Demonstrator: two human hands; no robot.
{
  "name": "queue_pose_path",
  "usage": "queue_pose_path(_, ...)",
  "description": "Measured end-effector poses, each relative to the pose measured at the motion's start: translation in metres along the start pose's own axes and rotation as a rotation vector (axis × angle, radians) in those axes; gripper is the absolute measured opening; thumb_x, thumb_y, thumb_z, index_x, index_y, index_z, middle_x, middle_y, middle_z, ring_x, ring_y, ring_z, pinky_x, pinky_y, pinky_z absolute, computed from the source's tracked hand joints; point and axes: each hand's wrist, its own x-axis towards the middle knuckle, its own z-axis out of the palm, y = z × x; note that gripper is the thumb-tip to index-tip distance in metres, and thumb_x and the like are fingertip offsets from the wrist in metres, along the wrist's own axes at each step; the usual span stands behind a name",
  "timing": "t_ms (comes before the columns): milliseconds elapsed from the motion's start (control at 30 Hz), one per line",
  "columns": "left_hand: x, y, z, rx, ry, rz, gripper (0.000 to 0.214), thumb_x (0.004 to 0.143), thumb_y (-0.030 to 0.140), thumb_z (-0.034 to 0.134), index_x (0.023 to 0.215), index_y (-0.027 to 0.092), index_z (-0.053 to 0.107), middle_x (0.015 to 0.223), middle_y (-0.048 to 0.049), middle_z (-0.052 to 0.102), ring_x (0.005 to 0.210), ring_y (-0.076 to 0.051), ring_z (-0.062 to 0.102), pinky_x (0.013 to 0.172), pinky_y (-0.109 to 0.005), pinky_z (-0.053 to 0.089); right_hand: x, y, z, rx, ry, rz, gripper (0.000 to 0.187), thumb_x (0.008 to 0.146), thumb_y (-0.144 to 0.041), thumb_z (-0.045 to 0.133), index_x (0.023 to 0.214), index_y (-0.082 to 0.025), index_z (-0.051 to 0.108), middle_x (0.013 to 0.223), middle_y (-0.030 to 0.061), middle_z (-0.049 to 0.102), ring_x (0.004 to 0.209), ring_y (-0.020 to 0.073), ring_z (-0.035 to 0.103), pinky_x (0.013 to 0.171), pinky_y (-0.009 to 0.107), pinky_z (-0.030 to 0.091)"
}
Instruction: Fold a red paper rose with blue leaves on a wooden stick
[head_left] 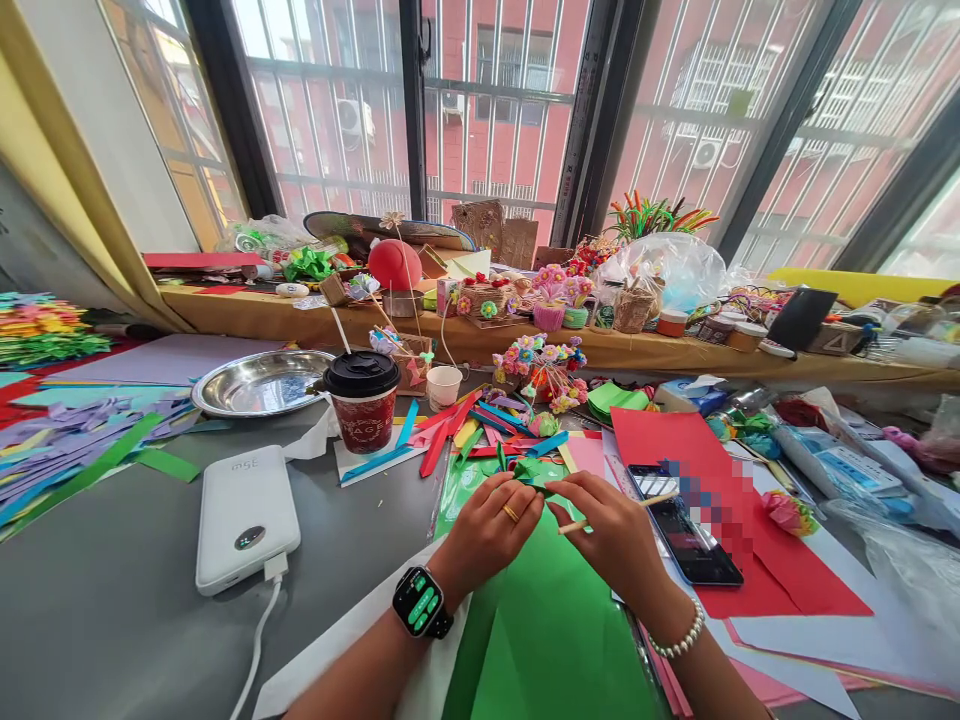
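Observation:
My left hand [487,522], with a ring on one finger and a smartwatch at the wrist, is closed on a small folded piece of green paper [531,470]. My right hand [609,535], wearing a beaded bracelet, has a thin wooden stick [660,498] lodged across it, both ends showing. Its thumb and forefinger come up to the right edge of the green piece; whether they pinch it I cannot tell. Beneath both hands lies a large green sheet [562,640] on the table. Part of the folded piece is hidden behind my left fingers.
A phone [686,535] rests on red paper [810,570] at right. To the left are a white power bank [247,520] with a cable, a lidded cup [364,405] and a metal plate [259,385]. Paper strips [465,430] lie ahead. Crafts crowd the window ledge [315,325].

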Motion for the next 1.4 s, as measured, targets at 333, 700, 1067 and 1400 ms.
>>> queue_pose_path(333, -0.001, 0.0, 0.002, 0.014, 0.04, 0.024, 0.011, 0.077, 0.008, 0.05, 0.085, 0.012, 0.057, 0.075, -0.0009, 0.063, 0.074, -0.013, 0.057, 0.081, -0.032, 0.045, 0.001, 0.0, 0.0, 0.028, -0.059, 0.077, 0.015, 0.081, -0.024, 0.047, 0.084, -0.019, 0.06, 0.074, 0.0027, 0.062, 0.069, 0.0158, 0.057, 0.059, 0.025, 0.04)
queue_pose_path(700, -0.001, -0.001, 0.003, -0.232, -0.029, -0.272, 0.01, 0.078, 0.012, 0.049, 0.083, 0.017, 0.056, 0.076, -0.0013, 0.061, 0.075, -0.012, 0.055, 0.077, -0.029, 0.044, 0.002, -0.007, -0.001, 0.083, -0.03, 0.093, 0.018, 0.082, -0.022, 0.043, 0.072, -0.019, 0.057, 0.066, 0.0004, 0.058, 0.062, 0.0128, 0.055, 0.055, 0.022, 0.039)
queue_pose_path(1067, 0.009, -0.018, -0.008, -0.974, -0.246, -0.658, 0.008, 0.075, 0.02, 0.054, 0.075, 0.016, 0.061, 0.073, -0.001, 0.063, 0.07, -0.012, 0.058, 0.068, -0.023, 0.045, 0.004, -0.002, -0.013, 0.232, -0.181, 0.031, 0.028, 0.08, -0.017, 0.046, 0.106, -0.024, 0.053, 0.087, 0.0031, 0.053, 0.065, 0.0116, 0.055, 0.056, 0.023, 0.046)
queue_pose_path(1400, 0.015, -0.031, -0.016, -1.247, -0.41, -0.773, 0.01, 0.069, 0.024, 0.06, 0.067, 0.015, 0.064, 0.067, -0.0009, 0.062, 0.066, -0.012, 0.056, 0.064, -0.023, 0.044, 0.007, -0.005, -0.015, 0.343, -0.063, 0.051, 0.01, 0.078, -0.02, 0.05, 0.082, -0.021, 0.06, 0.078, 0.0029, 0.052, 0.067, 0.0133, 0.055, 0.058, 0.024, 0.047)
